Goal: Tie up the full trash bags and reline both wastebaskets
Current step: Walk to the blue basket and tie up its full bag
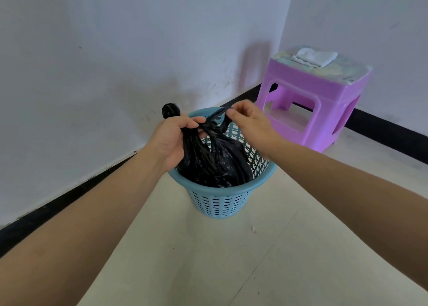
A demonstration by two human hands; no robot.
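The thin, glossy, crinkled black trash bag (213,164) sits inside a round blue plastic wastebasket (222,201) with slotted walls, standing on the pale floor (266,247) near its far corner. The left hand (172,139) curls around the bag's gathered neck. The right hand (249,120) pinches a stretched strip of film between thumb and fingertips. A rolled black lump (171,112) sticks up above the left fist; I cannot tell what it is. The bag's contents are hidden. At the far right edge of the floor stands a smooth purple plastic stool (324,97) with a folded white cloth (315,56) on top.
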